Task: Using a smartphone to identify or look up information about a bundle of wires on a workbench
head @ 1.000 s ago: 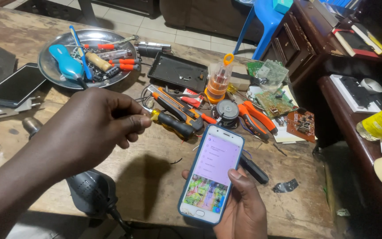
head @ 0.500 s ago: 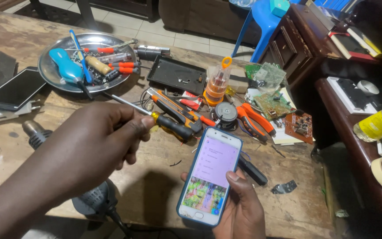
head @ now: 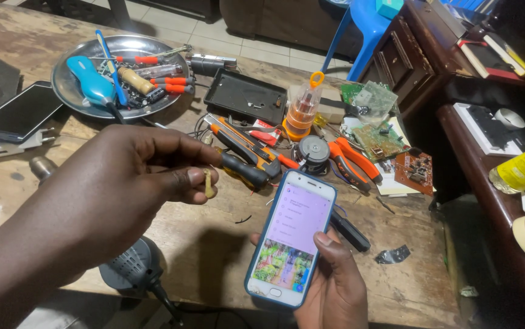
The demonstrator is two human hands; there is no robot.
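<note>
Your left hand (head: 134, 176) is reaching in from the lower left, its forearm running diagonally up toward the middle of the wooden table (head: 214, 244). Its fingers are curling together, and thumb and forefinger are pinching one small pale yellowish piece (head: 208, 183), which is standing roughly upright, long axis near vertical, hanging just below the fingertips above the table's middle. What the piece is, you cannot tell from here.

Below that hand, one dark grey power tool (head: 133, 271) with a cord is lying at the table's near edge. Far left, one dark-screened phone (head: 22, 111) is resting flat, and behind it one round metal tray (head: 67, 91) is holding a blue tool and several red-handled screwdrivers.

In the centre, one black rectangular case (head: 244, 97) is lying open-side up, one clear screwdriver-bit holder with an orange cap (head: 302, 109) is standing upright, and one orange-and-black utility knife (head: 244, 140) is lying slantwise.

Your right hand (head: 335, 286) is coming up from the bottom edge, palm cradling one lit smartphone in a blue case (head: 290, 237). The fingers are wrapping behind it and the thumb is pressing its right edge. Its long axis is tilting up and slightly right, its top pointing away from you.

Further right, one pair of orange-handled pliers (head: 351, 159) and three circuit boards (head: 384, 137) are lying near the table's far corner.
</note>
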